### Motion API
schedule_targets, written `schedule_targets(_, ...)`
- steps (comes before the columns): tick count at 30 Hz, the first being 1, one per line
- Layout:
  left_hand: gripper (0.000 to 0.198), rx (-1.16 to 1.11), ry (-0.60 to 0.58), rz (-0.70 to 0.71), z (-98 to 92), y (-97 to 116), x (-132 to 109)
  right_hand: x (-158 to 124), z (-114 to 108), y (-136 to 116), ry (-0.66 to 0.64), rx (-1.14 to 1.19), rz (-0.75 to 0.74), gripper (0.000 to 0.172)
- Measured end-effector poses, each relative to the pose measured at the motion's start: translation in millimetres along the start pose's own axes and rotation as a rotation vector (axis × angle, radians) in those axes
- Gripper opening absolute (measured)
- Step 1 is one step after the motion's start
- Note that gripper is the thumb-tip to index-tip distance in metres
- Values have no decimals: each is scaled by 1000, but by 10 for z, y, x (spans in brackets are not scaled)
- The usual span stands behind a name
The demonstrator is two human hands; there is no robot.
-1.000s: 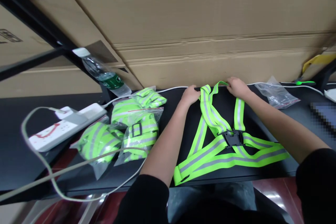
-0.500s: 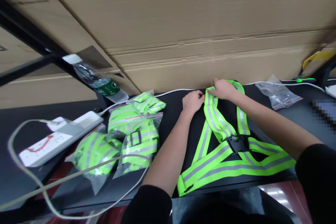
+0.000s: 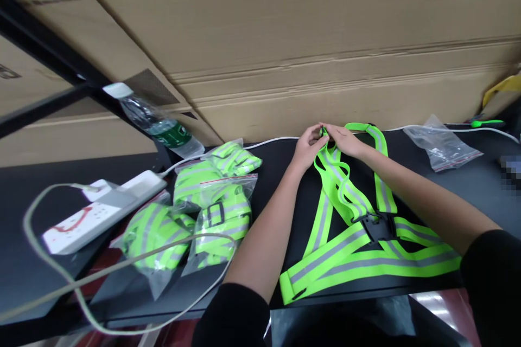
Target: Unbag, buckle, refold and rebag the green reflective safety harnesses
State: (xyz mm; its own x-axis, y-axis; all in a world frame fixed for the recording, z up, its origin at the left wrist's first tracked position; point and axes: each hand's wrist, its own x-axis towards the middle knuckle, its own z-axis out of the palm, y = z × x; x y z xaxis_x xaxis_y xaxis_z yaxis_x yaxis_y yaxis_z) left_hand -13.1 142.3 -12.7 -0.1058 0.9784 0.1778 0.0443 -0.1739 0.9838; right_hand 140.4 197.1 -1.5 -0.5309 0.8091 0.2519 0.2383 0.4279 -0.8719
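Your left hand [image 3: 310, 147] and right hand [image 3: 344, 140] pinch a narrow strap end together, apparently to keep the reflective vest [image 3: 344, 248] spread on the table [image 3: 260, 184]. Its lower band lies near the front edge; bagged vests [image 3: 215, 222] crowd your left forearm.

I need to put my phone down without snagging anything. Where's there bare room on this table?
Beyond the power strip, at the far left, black tabletop shows; a narrower patch lies between the bagged vests and the left hand. Crowded: the right hand and reflective vest at centre, plus cables.
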Motion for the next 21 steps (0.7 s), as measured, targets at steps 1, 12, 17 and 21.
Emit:
schedule_targets(1,46,-38,13,-11,18,-5,3,-7,17,15,5,17,4,55)
schedule_targets(12,18,-227,334,-64,-56,5,127,-140,71,68,-11,115,73,48)
schedule_targets(17,17,-338,395,-169,-45,45,307,-177,87,-23,-73,138,74,40)
schedule_targets(21,13,-451,358,-274,49,195,482,-130,74,1,-35,208,44,41)
